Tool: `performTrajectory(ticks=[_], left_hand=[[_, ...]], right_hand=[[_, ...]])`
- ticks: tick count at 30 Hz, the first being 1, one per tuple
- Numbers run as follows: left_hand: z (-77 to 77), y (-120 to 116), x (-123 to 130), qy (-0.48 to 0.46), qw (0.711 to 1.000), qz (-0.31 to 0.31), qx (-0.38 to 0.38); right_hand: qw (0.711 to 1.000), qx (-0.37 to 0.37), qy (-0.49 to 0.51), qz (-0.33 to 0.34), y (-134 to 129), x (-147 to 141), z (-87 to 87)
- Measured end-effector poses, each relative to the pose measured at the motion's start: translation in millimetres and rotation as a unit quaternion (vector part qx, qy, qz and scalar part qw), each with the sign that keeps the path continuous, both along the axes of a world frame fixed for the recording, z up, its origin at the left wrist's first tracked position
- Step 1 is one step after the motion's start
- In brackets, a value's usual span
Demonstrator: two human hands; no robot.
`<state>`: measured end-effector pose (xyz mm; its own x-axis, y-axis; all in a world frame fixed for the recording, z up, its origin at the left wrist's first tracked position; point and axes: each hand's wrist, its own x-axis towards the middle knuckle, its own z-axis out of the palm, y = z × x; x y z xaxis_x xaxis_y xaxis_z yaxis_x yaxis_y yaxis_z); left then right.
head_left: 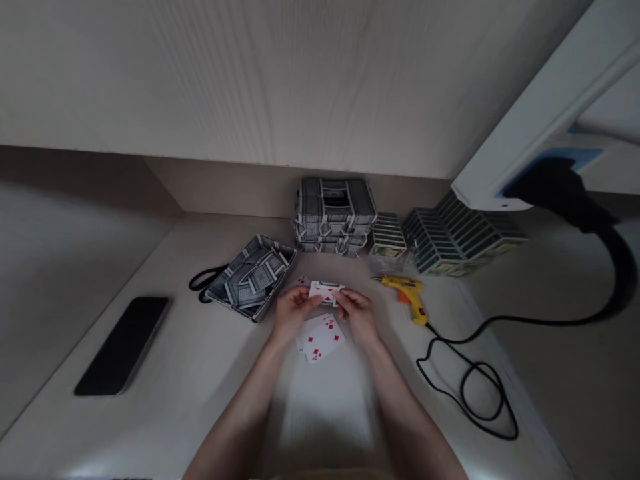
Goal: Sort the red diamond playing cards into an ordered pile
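My left hand (294,311) and my right hand (358,313) pinch the two ends of a small piece made of playing cards (325,293), its face with red marks turned up. Below it, loose playing cards (321,337) with red diamonds lie face up on the table, close to my left wrist. Another card (301,281) shows partly behind my left hand. To the left, an open box made of cards (253,277) holds several folded, patterned card pieces.
Stacked card-built boxes (334,217) stand at the back. Right of them are packs of cards (387,236). A yellow glue gun (411,299) lies right, its black cord (470,387) looped. Scissors (204,280) and a black phone (123,345) lie left.
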<state>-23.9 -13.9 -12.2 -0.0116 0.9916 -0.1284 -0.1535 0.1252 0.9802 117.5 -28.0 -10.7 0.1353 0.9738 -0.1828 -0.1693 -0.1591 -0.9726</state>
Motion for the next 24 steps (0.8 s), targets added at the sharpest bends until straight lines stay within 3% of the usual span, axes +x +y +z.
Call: performTrajectory(ticks=[14,20,24], left_hand=[[-5.7,-3.4,3.6,0.032,0.999,-0.034,0.024],[-6.5,-9.0,15.7,0.019,0.998,0.012,0.054],[-5.3,-8.5,16.4,0.01,0.996,0.076,0.04]], right_hand=[[0.999,0.011,0.005,-0.031,2.4,-1.7,-2.9],[0.999,0.018,0.022,-0.038,2.6,-5.7,-2.7],[0.999,0.003,0.022,0.05,-1.7,-5.6,5.6]])
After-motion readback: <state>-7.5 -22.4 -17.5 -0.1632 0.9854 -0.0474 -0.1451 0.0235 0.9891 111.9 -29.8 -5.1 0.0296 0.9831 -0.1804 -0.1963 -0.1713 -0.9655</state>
